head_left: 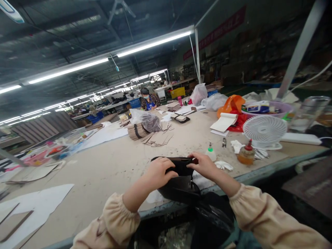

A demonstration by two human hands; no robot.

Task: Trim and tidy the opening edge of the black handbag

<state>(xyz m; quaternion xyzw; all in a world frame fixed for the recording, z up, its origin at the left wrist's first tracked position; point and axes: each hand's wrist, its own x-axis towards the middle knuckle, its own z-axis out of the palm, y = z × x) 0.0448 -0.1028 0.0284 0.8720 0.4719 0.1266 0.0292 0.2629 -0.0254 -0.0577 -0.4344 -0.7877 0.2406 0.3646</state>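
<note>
A black bag (177, 191) lies at the table's front edge with its mouth spread wide and its dark inside showing. My left hand (160, 172) is closed on its left side, fingers over the far rim and thumb at the opening. On the right, my right hand (203, 166) pinches the rim between thumb and fingers. A small metal ring shows on the bag's near right side. Just beyond my right hand stands a clear bottle with a green collar (211, 153). A crumpled white cloth (223, 165) lies to its right.
Right of my hands are a red-capped glue bottle (246, 154), a white fan (265, 131) and a notepad (223, 122). Stacked brown pieces (136, 131) lie farther back, near a plastic bag. Cut sheets (15, 221) are at the left front. A co-worker (149, 101) sits across the table.
</note>
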